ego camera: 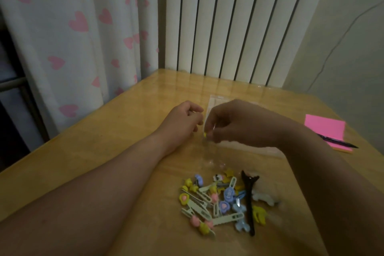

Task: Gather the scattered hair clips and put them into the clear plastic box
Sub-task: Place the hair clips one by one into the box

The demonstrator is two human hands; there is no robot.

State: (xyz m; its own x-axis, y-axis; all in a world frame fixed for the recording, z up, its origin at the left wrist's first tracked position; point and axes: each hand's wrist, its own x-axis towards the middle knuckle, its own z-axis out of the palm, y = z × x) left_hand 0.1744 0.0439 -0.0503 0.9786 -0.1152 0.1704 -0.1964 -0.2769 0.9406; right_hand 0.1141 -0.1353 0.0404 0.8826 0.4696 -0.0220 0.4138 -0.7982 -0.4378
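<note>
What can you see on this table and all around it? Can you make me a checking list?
Surface: wooden table, glossy, in dim light.
Job's things: hair clips in a loose pile near the front, a long black clip among them; clear plastic box beyond the pile, partly hidden by the hands.
Clutter: pink sticky notes at the right, a pen lying across them.
Hands: right hand pinches a small yellow thing, likely a clip, over the box; left hand loosely curled beside it, nothing seen in it.
Cables: one thin cable on the right wall.
Surroundings: curtain with pink hearts at left; white radiator behind the table.
</note>
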